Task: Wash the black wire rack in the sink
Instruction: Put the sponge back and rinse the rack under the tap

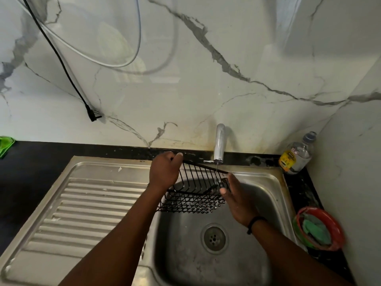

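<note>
Rinse step is under way: the person is holding the black wire rack (193, 195) over the sink (266, 182) basin with a thin stream of water (216, 172) running from the tap (219, 144) onto its right end. Left hand (165, 172) is gripping the rack's top rail at the left corner, fingers curled over the bar. Right hand (239, 201) is lying against the rack's right end with fingers mostly straight, rubbing or bracing rather than clamping; whether the thumb is hooking a wire is hidden. Rack is hanging clear of the basin floor, above the drain (214, 238), tilted so the open side is facing the person and up; the grid base is dropping toward the near side. Long axis is running left-right, roughly along the back edge of the sink, with the right end slightly lower and sitting under the stream. Judgement: only that end is getting water, so the next move is calling for sliding or turning the rack along its long axis to bring the other wires under the flow, left hand keeping its grip, right hand scrubbing. A green scrub pad in the red bowl (319, 228) is sitting on the counter to the right, untouched.
</note>
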